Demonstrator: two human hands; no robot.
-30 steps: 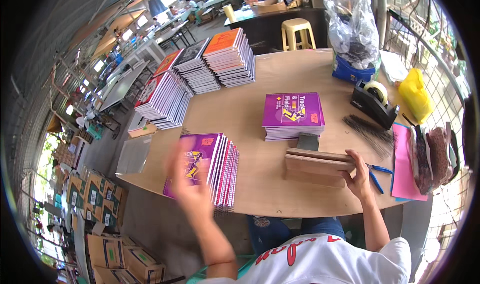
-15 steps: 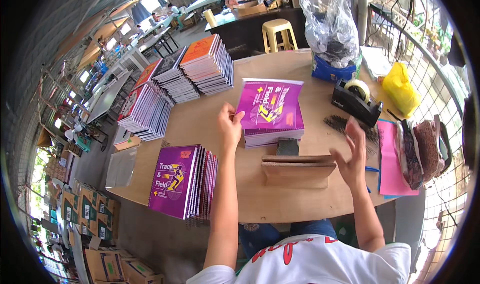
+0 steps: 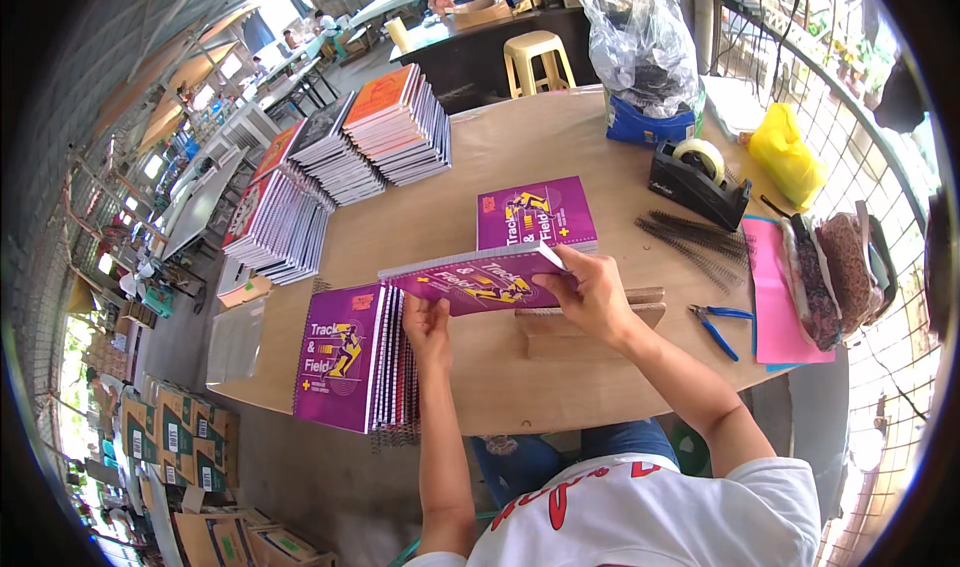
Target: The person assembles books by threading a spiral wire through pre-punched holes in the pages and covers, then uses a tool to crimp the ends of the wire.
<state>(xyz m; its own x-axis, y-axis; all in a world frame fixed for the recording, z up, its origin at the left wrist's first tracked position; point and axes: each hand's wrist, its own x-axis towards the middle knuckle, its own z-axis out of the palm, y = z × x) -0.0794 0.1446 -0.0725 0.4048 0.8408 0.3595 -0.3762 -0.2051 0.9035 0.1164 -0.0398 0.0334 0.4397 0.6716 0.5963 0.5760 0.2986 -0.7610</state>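
A purple notebook [image 3: 468, 279] is held tilted above the table between both hands. My left hand [image 3: 428, 329] grips its lower left edge, and my right hand [image 3: 592, 292] pinches its right end, thumb on the cover. Behind it lies a pile of matching purple notebooks [image 3: 535, 210], partly hidden by the held one. To the left, a row of purple notebooks with wire spines [image 3: 340, 359] leans together beside my left hand. Under my right wrist stands a brown wood or cardboard block [image 3: 572, 339].
Blue-handled pliers [image 3: 722, 329] and black wire coils [image 3: 690, 247] lie at right, near a tape dispenser [image 3: 698, 185], pink sheets [image 3: 788, 317] and pouches [image 3: 850, 267]. Tall book stacks [image 3: 400, 132] stand far left. A plastic bag [image 3: 645, 57] and yellow bag [image 3: 787, 157] sit at the back.
The top notebook has come off the pile toward me and turned, now tilted in both hands. My right hand has moved left from near the coils and closed on it. The pliers show fully.
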